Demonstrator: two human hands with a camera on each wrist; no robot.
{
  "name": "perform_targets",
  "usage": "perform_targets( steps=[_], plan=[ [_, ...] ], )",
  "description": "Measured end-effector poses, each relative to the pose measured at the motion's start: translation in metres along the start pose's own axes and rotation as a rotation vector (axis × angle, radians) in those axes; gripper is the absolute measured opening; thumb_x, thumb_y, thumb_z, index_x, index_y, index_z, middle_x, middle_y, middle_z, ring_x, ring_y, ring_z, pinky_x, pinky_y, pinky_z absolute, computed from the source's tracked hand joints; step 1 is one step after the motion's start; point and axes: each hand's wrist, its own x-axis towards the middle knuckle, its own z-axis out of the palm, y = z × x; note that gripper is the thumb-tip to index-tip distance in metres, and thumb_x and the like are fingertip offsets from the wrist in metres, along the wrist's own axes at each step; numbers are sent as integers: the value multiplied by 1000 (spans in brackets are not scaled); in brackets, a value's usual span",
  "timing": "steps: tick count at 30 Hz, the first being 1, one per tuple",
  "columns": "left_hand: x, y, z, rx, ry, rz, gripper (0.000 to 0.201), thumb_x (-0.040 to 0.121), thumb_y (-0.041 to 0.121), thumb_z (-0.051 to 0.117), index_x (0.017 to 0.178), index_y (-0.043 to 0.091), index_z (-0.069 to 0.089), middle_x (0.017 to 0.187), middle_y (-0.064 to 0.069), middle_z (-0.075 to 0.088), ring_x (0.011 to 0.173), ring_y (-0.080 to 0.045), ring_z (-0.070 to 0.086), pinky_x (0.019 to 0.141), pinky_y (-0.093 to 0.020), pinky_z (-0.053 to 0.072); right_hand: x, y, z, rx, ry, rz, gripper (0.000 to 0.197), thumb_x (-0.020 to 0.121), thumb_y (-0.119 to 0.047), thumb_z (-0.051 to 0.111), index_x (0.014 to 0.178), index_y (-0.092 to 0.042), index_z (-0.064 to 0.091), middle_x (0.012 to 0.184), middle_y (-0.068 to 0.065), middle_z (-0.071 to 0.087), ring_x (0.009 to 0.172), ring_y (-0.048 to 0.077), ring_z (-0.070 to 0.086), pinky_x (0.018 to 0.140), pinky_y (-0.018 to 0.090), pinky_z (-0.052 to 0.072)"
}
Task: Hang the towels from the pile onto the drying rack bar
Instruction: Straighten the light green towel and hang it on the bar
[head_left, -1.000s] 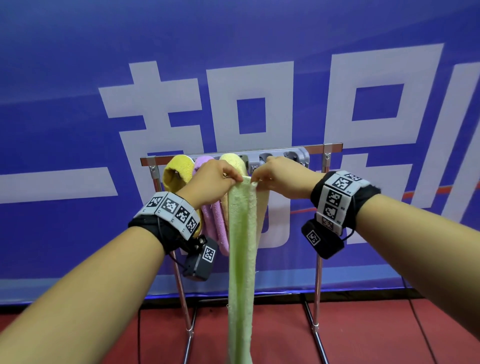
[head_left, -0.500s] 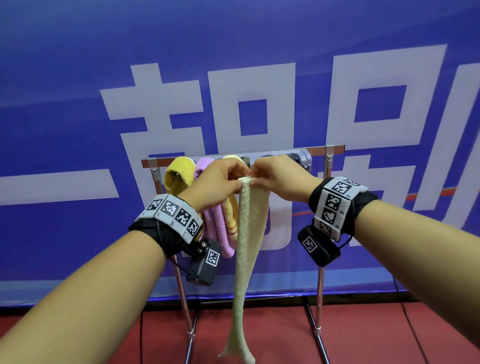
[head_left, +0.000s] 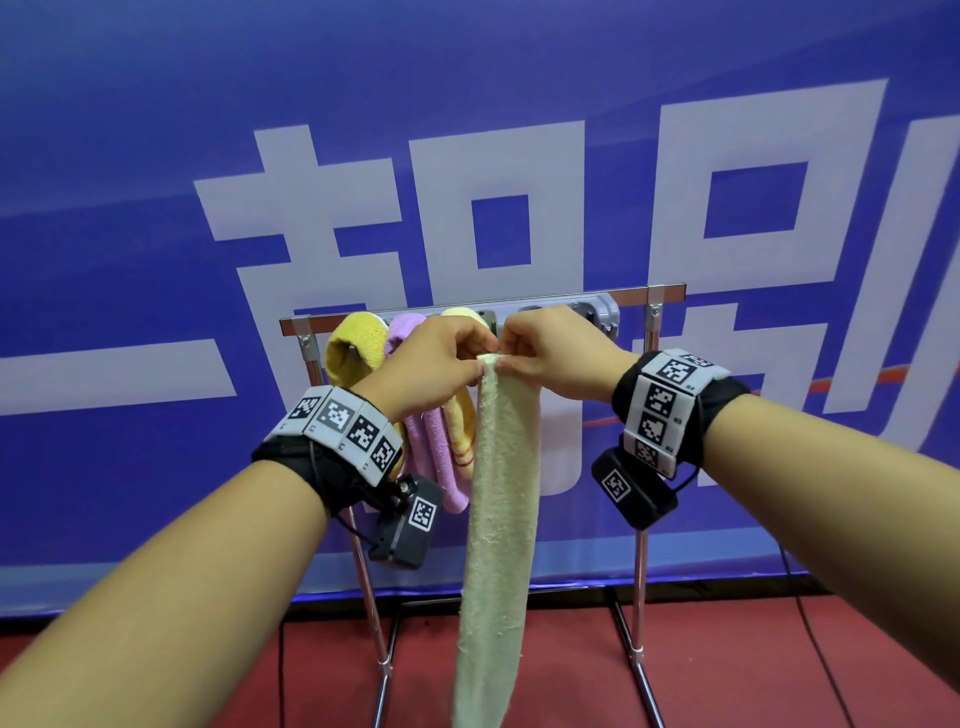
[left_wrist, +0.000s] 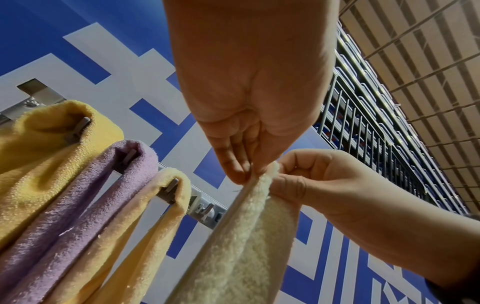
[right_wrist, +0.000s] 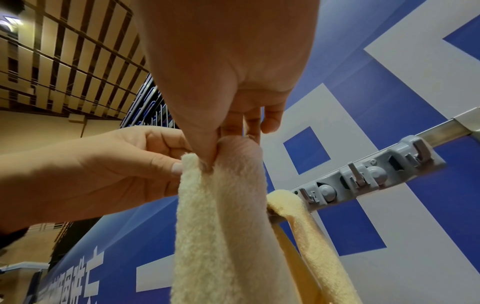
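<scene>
Both hands up in front of the drying rack (head_left: 652, 332), pinching the top edge of the same pale green towel (head_left: 501, 493). Left hand (head_left: 434, 366): thumb and fingertips closed on the towel's top left corner, other fingers curled in. Right hand (head_left: 553, 353): thumb and forefinger closed on the top edge right next to it; the two hands almost touch. In the left wrist view the left fingers (left_wrist: 233, 164) clamp the towel's hem and the right hand (left_wrist: 319, 176) grips the bunched top from the side. The towel hangs straight down from the pinch, long and narrow, in front of the rack bar (head_left: 628, 293), not on any hook; its lower end runs out of the head view near the red floor (head_left: 753, 665). Already on the rack, left side: a yellow towel (head_left: 353, 343), a purple towel (head_left: 431, 447) and a light yellow towel (head_left: 462, 421), each looped over its own hook, side by side and touching. Grey hook strip (right_wrist: 363, 179) on the bar has free hooks to the right of those. Blue banner (head_left: 156, 156) with white characters behind the rack. Marker bands and cameras on both wrists.
</scene>
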Motion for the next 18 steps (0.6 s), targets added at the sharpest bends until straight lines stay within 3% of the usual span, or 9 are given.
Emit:
perform_targets(
  steps=[4,10,15,18],
  plan=[
    [0,0,1,47,6,-1,26,85,-3,65,106,10,70,96,-2,73,89,-13,69,84,-31,58,-1,-1,-1,-23,1,-6,20,87,-38,68,77,-25,57,72,-11,59,67,11,54,59,29,42],
    [-1,2,1,67,1,5,28,83,-2,65,106,12,70,99,0,72,94,-12,68,88,-28,56,-4,-2,-2,-28,-2,-3,18,86,-36,68,78,-24,58,71,-10,58,67,12,53,59,31,44],
    [-3,5,2,14,-16,-3,30,79,7,77,108,12,68,96,-1,70,81,-4,64,75,-19,54,-4,-1,-3,-12,9,2,16,84,-33,69,78,-20,61,73,-7,61,66,11,54,60,36,48],
    [-1,3,5,48,8,13,30,80,14,81,107,11,68,94,-1,70,81,-6,65,75,-18,53,-4,0,-4,-14,4,-2,17,84,-35,69,78,-21,60,73,-7,61,66,11,53,62,38,50]
  ],
)
